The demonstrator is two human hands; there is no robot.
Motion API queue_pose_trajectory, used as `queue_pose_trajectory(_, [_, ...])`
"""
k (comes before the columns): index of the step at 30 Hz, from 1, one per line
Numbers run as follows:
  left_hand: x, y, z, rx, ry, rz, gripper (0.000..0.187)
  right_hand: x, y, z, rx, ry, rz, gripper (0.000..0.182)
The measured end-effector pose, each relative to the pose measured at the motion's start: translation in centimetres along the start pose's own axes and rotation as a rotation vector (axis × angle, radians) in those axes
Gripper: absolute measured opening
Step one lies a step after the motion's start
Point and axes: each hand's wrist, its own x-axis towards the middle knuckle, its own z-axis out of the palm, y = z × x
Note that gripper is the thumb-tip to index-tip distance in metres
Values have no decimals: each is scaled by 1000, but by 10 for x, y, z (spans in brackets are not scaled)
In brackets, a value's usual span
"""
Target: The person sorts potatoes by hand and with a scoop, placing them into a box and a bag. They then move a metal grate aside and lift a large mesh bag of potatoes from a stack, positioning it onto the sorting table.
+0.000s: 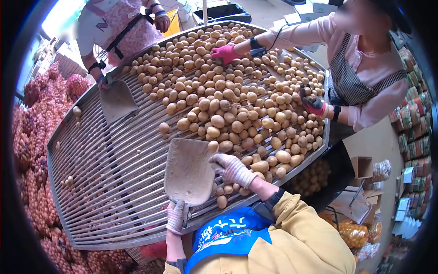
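My left hand (174, 218), in a striped white knit glove, is closed around the short handle of a dusty, flat metal scoop (189, 171). The scoop's blade lies over the slatted rack, with no potatoes on it. My right hand (233, 169), in a matching glove, is at the blade's right edge with its fingers stretched out. Just beyond those fingertips sits a potato (213, 146) beside the blade. Many loose potatoes (217, 121) cover the rack's far and right parts, some right beside my right hand.
The slatted metal rack (105, 182) has a raised rim. Across it, one person holds another scoop (117, 101). At the right, a co-worker's pink-gloved hand (224, 54) touches potatoes. A black bin (340, 166) with potatoes stands below the right edge; net sacks (34, 150) are piled left.
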Motion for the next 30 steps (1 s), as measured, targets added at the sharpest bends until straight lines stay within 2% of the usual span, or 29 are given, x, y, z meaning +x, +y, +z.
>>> queue_pose_trajectory(2, [8,-8,0,-64,37,4,21,8,7,-6,-6,108,-24,20])
queue_pose_trajectory(4, [10,-16,-1,-101,69,24,20,25,18,-18,57,369,-90,16])
queue_pose_trajectory(6, [11,-23,-5,-121,112,-1,19,38,20,-33,-109,378,91,21])
queue_pose_trajectory(8, [14,-29,-9,-108,115,0,19,49,25,-30,-175,341,15,23])
queue_pose_trajectory(10, [14,-26,-8,-94,120,7,19,58,25,-12,-307,192,-222,26])
queue_pose_trajectory(11, [12,-20,-3,-98,144,-14,20,84,7,-1,-539,-370,39,25])
queue_pose_trajectory(12, [11,-16,0,-98,165,-37,20,59,-4,-5,-235,110,-375,27])
queue_pose_trajectory(14, [10,-15,1,-104,157,-12,20,80,9,-16,-385,382,-396,27])
queue_pose_trajectory(16, [8,-12,-2,-120,148,-1,21,112,41,-40,-440,582,-205,31])
queue_pose_trajectory(17, [8,-11,-2,-120,158,-1,21,122,46,-56,-580,555,-31,40])
queue_pose_trajectory(18, [9,-9,1,-130,161,-20,22,138,65,-64,-710,426,175,53])
queue_pose_trajectory(20, [12,-8,4,-139,163,-34,24,152,71,-78,-737,361,251,63])
queue_pose_trajectory(22, [16,-9,10,-139,101,-38,27,160,73,-89,-660,259,264,61])
queue_pose_trajectory(24, [18,-2,15,-126,69,-37,28,152,95,-86,-178,464,253,56])
queue_pose_trajectory(25, [18,4,21,-137,50,-24,29,137,67,-96,101,446,210,52])
queue_pose_trajectory(26, [18,6,26,-148,32,-18,29,132,72,-93,362,395,130,47])
queue_pose_trajectory(28, [20,3,27,-152,-4,-23,31,105,63,-102,590,293,244,42])
queue_pose_trajectory(30, [25,8,35,-151,3,20,35,91,52,-101,825,305,254,37])
